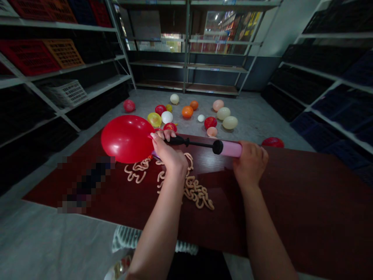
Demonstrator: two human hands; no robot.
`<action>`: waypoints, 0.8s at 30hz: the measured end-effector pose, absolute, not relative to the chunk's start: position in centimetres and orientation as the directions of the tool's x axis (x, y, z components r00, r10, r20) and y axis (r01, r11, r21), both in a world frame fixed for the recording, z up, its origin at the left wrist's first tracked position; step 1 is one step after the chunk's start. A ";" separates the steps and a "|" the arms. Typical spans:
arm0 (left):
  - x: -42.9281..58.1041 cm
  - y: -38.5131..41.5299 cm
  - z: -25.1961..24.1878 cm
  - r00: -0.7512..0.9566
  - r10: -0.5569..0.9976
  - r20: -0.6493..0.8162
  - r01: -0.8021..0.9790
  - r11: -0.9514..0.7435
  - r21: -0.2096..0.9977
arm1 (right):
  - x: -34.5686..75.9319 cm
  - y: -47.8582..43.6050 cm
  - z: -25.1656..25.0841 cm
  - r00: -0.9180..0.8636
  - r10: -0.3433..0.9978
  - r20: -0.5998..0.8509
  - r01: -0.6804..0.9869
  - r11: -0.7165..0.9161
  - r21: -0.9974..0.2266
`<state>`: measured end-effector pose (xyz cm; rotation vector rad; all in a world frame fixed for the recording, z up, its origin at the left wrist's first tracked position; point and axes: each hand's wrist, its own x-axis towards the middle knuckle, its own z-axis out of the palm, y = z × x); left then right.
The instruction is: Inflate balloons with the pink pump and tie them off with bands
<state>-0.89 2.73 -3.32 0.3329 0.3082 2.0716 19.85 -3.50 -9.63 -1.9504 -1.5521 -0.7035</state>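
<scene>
A large red balloon (127,138), swollen with air, sits on the black nozzle end of a hand pump (231,149) with a pink barrel. My left hand (169,149) pinches the balloon's neck against the nozzle, its fingers closed around both. Wrapped about the pink barrel at the other end is my right hand (251,163). The thin black rod between the two parts is drawn out. Below the pump, tan curly strands that look like long uninflated balloons (198,192) lie in a loose heap, partly hidden behind my left forearm.
The dark red-brown table (291,202) spans the view before me. A blurred-out dark object (90,184) lies at its left. Beyond it, several inflated balloons such as an orange one (187,112) rest on the grey floor. Metal shelves (186,66) with crates line the sides.
</scene>
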 end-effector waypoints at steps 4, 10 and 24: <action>-0.9 1.6 -2.3 -0.497 0.847 0.189 -0.768 -0.530 0.360 | 20.3 -3.6 -9.7 0.253 0.653 0.714 0.966 -0.213 -0.148; 0.0 1.1 -2.2 -0.510 0.836 0.202 -0.730 -0.545 0.412 | 19.1 -3.4 -10.5 0.366 0.667 0.649 0.928 -0.214 -0.304; 4.0 0.1 -3.9 -0.414 0.891 0.187 -0.753 -0.451 0.480 | 14.4 -4.6 -9.5 0.300 0.676 0.673 0.946 -0.117 -0.304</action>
